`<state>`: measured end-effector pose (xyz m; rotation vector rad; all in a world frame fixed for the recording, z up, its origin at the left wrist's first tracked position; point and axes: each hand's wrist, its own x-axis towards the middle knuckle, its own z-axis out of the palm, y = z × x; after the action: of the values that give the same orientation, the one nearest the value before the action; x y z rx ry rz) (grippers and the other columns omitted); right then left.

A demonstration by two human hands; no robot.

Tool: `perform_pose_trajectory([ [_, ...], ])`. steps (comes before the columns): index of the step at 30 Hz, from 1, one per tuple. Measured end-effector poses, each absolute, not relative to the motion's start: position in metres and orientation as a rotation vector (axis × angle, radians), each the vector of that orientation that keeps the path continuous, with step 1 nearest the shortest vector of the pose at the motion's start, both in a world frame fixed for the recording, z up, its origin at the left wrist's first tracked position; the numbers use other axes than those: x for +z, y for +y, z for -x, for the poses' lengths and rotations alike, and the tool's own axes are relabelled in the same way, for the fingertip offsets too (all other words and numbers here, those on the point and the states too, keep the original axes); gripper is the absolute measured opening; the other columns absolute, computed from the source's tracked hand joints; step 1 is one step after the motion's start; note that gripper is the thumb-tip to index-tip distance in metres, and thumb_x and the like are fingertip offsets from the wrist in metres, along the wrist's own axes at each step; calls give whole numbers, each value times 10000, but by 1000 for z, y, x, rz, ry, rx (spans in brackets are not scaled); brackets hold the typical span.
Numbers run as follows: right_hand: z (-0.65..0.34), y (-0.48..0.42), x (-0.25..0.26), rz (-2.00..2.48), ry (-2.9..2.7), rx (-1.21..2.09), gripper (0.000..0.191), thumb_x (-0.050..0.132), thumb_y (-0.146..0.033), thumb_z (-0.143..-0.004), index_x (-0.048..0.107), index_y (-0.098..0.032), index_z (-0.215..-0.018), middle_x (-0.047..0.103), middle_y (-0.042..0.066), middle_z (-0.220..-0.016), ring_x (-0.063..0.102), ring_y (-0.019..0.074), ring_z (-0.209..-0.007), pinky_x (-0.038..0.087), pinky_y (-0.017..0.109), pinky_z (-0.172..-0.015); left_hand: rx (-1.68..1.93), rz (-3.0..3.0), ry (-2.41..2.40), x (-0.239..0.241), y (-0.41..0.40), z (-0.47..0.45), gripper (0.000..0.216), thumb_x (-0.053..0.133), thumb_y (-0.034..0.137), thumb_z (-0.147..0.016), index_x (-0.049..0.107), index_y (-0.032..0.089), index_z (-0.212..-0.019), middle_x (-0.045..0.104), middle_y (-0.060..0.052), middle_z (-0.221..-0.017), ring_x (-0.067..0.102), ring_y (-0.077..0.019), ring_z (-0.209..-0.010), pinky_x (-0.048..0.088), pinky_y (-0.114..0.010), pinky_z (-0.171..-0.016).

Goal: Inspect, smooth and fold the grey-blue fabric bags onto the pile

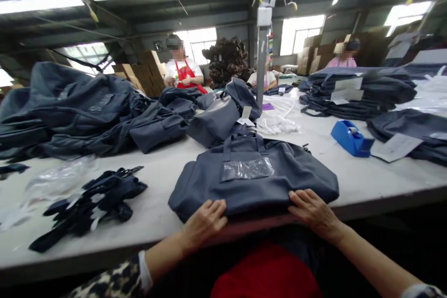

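Observation:
A dark blue-grey duffel bag point(251, 191) lies in front of me at the table's near edge, its two short handles at the top. A clear plastic pocket point(248, 169) shows on its upward side. My left hand point(206, 223) is closed on the bag's lower edge, left of its middle. Farther right along that same edge, my right hand point(313, 212) grips the fabric with bent fingers. Both thumbs are mostly hidden. Just behind the bag rests another blue-grey bag point(216, 118) with white paper tags.
Dark straps point(101, 200) lie in a bundle at left, beside clear plastic point(59, 179). A large bag heap point(77, 107) rises behind them. At right are a blue tape dispenser point(352, 138) and stacked flat bags point(352, 95). A grey post point(261, 65) stands mid-table; several people work beyond.

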<state>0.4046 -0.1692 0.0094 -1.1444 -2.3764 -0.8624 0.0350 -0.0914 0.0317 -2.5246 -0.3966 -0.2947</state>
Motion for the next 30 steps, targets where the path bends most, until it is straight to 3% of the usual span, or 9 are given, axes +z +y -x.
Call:
perform_pose_trajectory([
  [3,-403,-188,-7,1221,-2407,-785,166,559,-103,-880,654,-238,-853,620,113,-1136,523,248,-973,423,373,-836,-261,2600,-472,8,-108,-27,51,608,175,-898,596,195,-853,586,-129,-1212,567,-239,-1002,463,-365,-823],
  [8,-412,-192,19,1292,-2390,-685,99,564,-138,-889,637,-195,-926,626,121,-1131,547,233,-950,439,360,-842,-118,2701,-473,46,-106,-30,114,522,146,-938,608,206,-983,545,-126,-1309,572,-245,-1016,466,-377,-849],
  [12,-410,-181,31,1460,-2364,-647,384,551,-127,-883,581,-201,-1258,662,86,-1052,579,235,-917,441,366,-815,-139,2749,-483,68,-92,-30,320,406,88,-967,564,207,-1218,459,-132,-1464,594,-230,-1100,482,-383,-904],
  [14,-409,-173,32,1508,-2365,-655,479,561,-131,-879,538,-237,-1346,646,102,-1186,574,276,-1057,425,417,-891,-148,2804,-576,73,-81,-28,398,395,97,-972,507,221,-1333,501,-125,-1440,606,-221,-1127,502,-374,-925],
  [18,-412,-158,27,1575,-2350,-541,507,585,-141,-865,542,-293,-1348,480,83,-1476,429,334,-1337,303,551,-1057,-67,2996,-835,74,-63,-31,405,432,209,-990,483,266,-1388,617,-57,-1333,618,-184,-1169,508,-325,-983],
  [23,-415,-150,0,1616,-2479,-342,620,546,-62,-824,483,-290,-1397,507,73,-1456,477,317,-1320,334,576,-1037,202,2951,-856,37,-64,-36,496,537,262,-962,432,272,-1446,447,-114,-1497,429,-262,-1378,394,-439,-1111],
  [27,-413,-153,-17,1607,-2464,-376,646,507,-29,-803,478,-267,-1403,494,84,-1465,460,326,-1335,302,605,-1061,225,2873,-843,20,-75,-32,625,548,355,-958,289,270,-1521,316,-139,-1566,287,-297,-1450,332,-492,-1137],
  [30,-415,-152,-21,1579,-2469,-397,641,484,-30,-806,479,-268,-1401,496,86,-1464,469,330,-1326,312,609,-1049,303,2909,-870,42,-78,-49,691,491,580,-931,350,210,-1498,400,-187,-1512,403,-343,-1384,379,-506,-1085],
])
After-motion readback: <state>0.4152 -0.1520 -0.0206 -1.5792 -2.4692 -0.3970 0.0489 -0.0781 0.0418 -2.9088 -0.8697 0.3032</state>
